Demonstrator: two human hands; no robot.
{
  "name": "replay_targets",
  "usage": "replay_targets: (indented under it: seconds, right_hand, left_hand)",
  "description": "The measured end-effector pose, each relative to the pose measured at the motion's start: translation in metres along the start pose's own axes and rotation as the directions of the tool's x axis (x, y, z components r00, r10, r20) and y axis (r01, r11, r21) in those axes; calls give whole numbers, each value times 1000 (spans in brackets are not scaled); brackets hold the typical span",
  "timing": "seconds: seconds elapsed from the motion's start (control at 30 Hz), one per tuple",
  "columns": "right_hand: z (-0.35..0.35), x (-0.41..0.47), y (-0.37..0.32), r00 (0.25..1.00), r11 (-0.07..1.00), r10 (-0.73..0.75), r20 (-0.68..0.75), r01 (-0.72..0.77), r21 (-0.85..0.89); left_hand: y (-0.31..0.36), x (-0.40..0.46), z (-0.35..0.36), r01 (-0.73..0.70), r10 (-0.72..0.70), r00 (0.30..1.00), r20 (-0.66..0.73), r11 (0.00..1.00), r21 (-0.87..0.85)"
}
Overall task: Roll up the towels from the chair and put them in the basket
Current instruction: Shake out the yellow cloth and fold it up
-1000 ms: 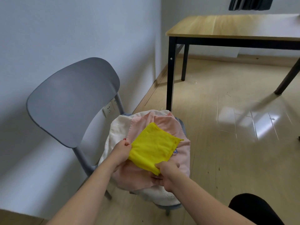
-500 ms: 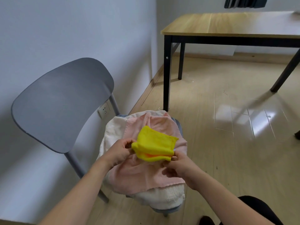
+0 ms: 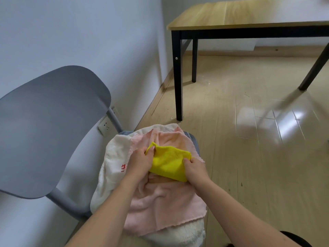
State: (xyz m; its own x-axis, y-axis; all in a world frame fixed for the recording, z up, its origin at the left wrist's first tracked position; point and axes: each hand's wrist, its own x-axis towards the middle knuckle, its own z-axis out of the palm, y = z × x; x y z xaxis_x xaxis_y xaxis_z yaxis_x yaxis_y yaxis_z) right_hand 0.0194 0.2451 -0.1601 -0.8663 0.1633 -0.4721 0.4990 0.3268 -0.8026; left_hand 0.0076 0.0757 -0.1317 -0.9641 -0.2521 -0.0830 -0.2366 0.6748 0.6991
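Both hands work the yellow towel point(image 3: 169, 163), which sits on top of the pink towel point(image 3: 165, 202) w/ the white towel point(image 3: 114, 157) underneath, all piled on the chair point(image 3: 53, 131) seat. Left hand point(image 3: 140, 163) grips the towel's left end, fingers curled over the top corner; right hand point(image 3: 195, 168) pinches its right edge, thumb on top. Towel lies between the two grips, long axis running roughly left-right from hand to hand, so the roll prob. has to turn away from the body about that axis; both hands equally near, one per end. Vs. 0.5 s ago: the cloth is spread wider betw. the hands and pressed down onto the pink one, hands further apart; vs. 1 s ago it's no longer a flat square but bunched into a thicker wad. Beyond the grip: wood table point(image 3: 249, 15) w/ black legs, glossy floor. No basket in view.
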Motion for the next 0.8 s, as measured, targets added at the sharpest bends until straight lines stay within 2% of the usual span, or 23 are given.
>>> replay_targets:
  seconds: [0.13,0.23,0.33,0.4,0.53,0.63,0.73,0.8]
  right_hand:
    - [1,9,0,998,999,36,-57,-37,-22]
    - [-3,7,-3,996,987,90,-15,-87,134]
    - [-6,-4,-9,990,957,112,81,-130,259]
    - [-7,-7,-10,988,950,120,101,-144,279]
    - [-9,10,0,992,966,105,73,-119,228]
    - [-25,-36,-31,991,963,96,97,-117,242]
    - [-33,-55,-44,995,959,33,96,-59,276]
    - [-35,-60,-49,995,955,-23,95,-6,295]
  left_hand:
    - [3,12,10,52,-52,999,-1,995,82]
    - [8,13,12,62,-61,998,-7,995,84]
    - [13,8,9,-46,43,996,74,998,37]
    - [16,3,4,-106,108,989,104,994,-26]
    - [26,-12,-12,-32,50,996,78,977,-209]
    - [37,-29,-26,-10,41,993,109,961,-278]
    - [47,-42,-39,22,20,991,129,947,-321]
    - [51,-47,-43,6,32,991,127,958,-287]
